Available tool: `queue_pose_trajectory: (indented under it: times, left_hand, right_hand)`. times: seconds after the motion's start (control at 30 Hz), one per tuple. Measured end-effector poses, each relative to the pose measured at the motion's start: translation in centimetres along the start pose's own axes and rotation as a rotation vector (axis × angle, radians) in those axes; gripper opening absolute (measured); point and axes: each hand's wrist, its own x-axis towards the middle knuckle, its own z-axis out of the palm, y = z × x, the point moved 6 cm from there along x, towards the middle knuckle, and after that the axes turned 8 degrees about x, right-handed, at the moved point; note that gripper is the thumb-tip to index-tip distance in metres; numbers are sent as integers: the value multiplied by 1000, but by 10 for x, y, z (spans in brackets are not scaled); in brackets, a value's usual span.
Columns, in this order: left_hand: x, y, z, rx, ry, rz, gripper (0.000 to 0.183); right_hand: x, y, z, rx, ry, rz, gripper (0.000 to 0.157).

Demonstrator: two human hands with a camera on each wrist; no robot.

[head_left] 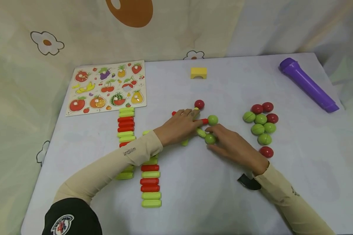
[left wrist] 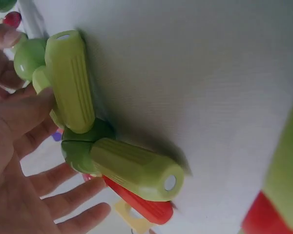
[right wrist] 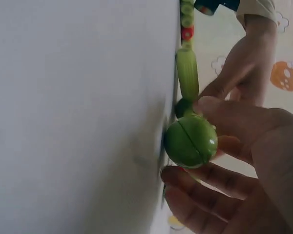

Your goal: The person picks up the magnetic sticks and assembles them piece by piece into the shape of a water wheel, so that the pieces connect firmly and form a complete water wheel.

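Observation:
Magnetic-looking rods and balls are joined into a small figure at mid-table. My left hand (head_left: 180, 127) lies over its middle and hides much of it. In the left wrist view its thumb and fingers pinch a green rod (left wrist: 41, 80), beside another green rod (left wrist: 71, 83) and a dark green ball (left wrist: 80, 153) joined to a further green rod (left wrist: 136, 168) and a red rod (left wrist: 144, 202). My right hand (head_left: 232, 143) pinches a green ball (right wrist: 190, 141) at the end of a rod. A second green ball (head_left: 213, 120) and a red ball (head_left: 199, 104) lie just beyond.
Red and green balls (head_left: 264, 139) cluster at right. Two columns of rods (head_left: 150, 188) stand at left, partly under the left sleeve. A fruit puzzle board (head_left: 106, 86), a yellow arch block (head_left: 198, 73) and a purple tube (head_left: 309, 85) lie toward the back.

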Motion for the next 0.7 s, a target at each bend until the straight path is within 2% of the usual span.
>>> queue_pose_trajectory:
  times: [0.1, 0.2, 0.37, 0.43, 0.57, 0.7]
  left_hand:
    - [1, -1, 0, -18, -11, -9, 34]
    - [-1, -6, -3, -86, -34, -16, 33]
    - [-13, -19, -12, -179, -69, -3, 32]
    - [-18, -21, -11, -197, -102, 13, 34]
    - [-24, -19, 0, -221, -158, 36, 35]
    - [-22, -17, 7, -222, -136, 55, 32]
  right_hand:
    - [-4, 3, -10, -101, 38, 23, 50]
    - [-13, 4, -30, -198, 61, 90, 43]
    - [-45, 10, -66, -309, 5, 317, 37]
    - [-57, 15, -73, -308, -39, 407, 37]
    - [-71, 18, -66, -272, -130, 489, 39]
    - [-76, 14, -46, -230, -211, 512, 43]
